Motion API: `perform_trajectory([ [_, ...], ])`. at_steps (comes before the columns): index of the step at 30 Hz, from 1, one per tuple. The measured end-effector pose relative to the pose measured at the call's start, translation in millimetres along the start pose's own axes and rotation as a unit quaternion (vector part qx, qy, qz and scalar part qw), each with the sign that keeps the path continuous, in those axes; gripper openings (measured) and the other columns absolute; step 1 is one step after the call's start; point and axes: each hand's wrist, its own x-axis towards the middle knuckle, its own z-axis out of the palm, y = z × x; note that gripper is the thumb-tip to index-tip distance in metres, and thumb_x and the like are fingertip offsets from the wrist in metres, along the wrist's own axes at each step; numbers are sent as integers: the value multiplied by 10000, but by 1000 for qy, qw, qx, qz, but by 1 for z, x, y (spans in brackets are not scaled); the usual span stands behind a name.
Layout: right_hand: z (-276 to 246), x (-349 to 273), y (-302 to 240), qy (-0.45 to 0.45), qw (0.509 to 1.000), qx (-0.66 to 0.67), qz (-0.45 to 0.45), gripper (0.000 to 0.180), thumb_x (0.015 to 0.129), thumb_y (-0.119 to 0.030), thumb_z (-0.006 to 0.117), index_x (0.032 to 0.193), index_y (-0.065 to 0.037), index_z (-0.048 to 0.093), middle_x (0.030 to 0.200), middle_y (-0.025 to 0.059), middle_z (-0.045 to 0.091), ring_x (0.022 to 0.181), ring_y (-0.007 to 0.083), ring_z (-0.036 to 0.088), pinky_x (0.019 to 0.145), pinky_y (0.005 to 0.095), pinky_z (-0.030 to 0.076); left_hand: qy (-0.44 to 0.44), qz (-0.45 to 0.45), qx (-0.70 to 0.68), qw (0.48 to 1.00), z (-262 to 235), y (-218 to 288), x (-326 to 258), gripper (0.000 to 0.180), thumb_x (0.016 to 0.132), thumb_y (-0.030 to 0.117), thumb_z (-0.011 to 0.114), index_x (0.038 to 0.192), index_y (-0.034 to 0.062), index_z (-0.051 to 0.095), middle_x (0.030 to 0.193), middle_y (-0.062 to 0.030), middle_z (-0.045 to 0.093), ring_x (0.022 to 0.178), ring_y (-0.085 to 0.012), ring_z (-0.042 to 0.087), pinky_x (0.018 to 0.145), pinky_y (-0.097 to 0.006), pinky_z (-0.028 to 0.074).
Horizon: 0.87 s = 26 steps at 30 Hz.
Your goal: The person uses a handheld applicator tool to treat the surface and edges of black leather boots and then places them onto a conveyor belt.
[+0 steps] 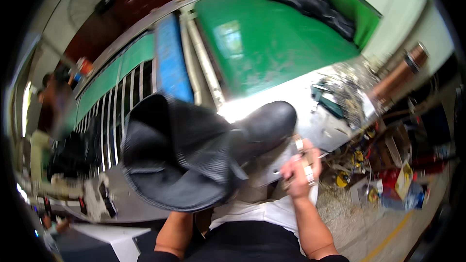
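Note:
A tall black boot [204, 145] fills the middle of the view, tilted, with its wide opening toward me and its toe pointing up and right over the bench edge. My left forearm [175, 233] reaches under the boot's shaft; the left hand itself is hidden behind the boot. My right hand [301, 170] is closed, just right of and below the toe, around a narrow metal hand tool [307, 171]. Blur hides the tool's exact kind. The tool's upper end points up beside the toe.
Ahead lies a green conveyor belt [272, 43] with black items [310, 5] at its far end. A metal ledge [310, 126] holds scraps [342, 97]. A slatted rack [119, 102] and black boots [73, 150] stand left. Clutter [388, 174] fills the right floor; another person [53, 102] is far left.

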Motion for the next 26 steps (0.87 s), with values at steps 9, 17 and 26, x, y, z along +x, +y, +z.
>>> perform_trajectory([
  [9, -34, -45, -8, -233, 971, -12, -46, 443, 915, -11, 533, 1324, 32, 370, 791, 155, 639, 689, 213, 662, 734, 422, 567, 84, 34, -201, 975, -15, 18, 19, 482, 914, 207, 633, 1330, -8, 522, 1284, -162, 591, 1203, -290, 570, 1049, -421, 460],
  [17, -36, 49, 2, -2, 988, -36, -150, 403, 895, 15, 537, 1280, 41, 418, 762, 93, 581, 678, 167, 620, 660, 336, 538, 116, -18, -71, 991, -13, 50, 254, 419, 966, 221, 622, 1318, 8, 542, 1223, -115, 643, 1117, -270, 625, 988, -408, 492],
  [26, -40, 52, 2, -8, 984, -66, -166, 446, 886, -4, 548, 1306, 61, 410, 759, 122, 637, 688, 169, 648, 664, 328, 556, 107, 341, 370, 858, 128, 109, 447, 458, 812, 277, 805, 1169, 39, 643, 1038, -117, 694, 948, -213, 641, 865, -338, 497],
])
